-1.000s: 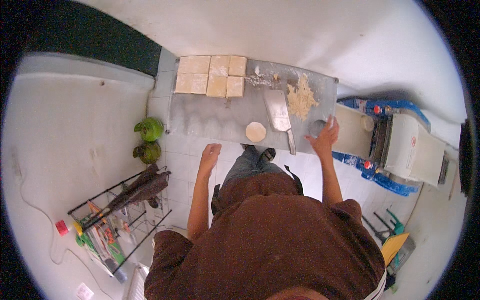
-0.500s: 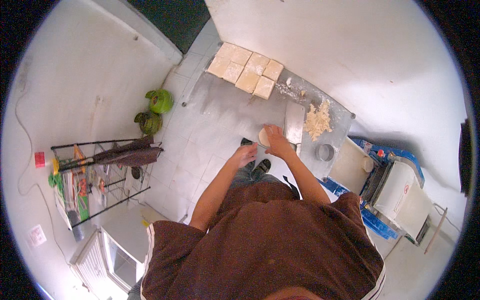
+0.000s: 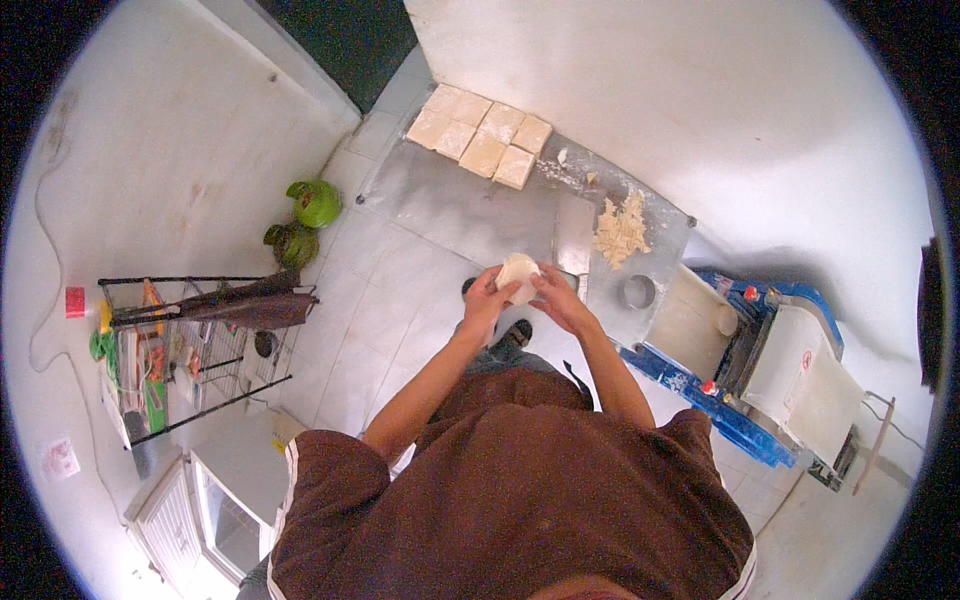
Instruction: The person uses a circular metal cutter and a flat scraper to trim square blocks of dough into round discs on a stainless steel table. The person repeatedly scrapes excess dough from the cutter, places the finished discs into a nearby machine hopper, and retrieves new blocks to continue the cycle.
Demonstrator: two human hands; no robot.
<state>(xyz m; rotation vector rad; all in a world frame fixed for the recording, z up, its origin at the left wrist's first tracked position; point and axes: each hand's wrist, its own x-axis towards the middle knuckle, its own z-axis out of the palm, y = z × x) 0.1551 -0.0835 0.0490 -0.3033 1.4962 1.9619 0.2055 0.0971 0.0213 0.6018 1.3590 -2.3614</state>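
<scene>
Fingers of left hand [image 3: 486, 297] and right hand [image 3: 560, 300] grasp dough disc [image 3: 518, 272] by opposite edges, likely against sagging. Dough squares [image 3: 483, 153] grouped far left.

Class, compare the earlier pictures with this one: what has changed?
The dough disc has been lifted off the tabletop; both hands' fingers now hold it. The right hand left the metal ring and moved left; the left hand moved right. The dough slabs, scraps and cleaver stayed put.
</scene>
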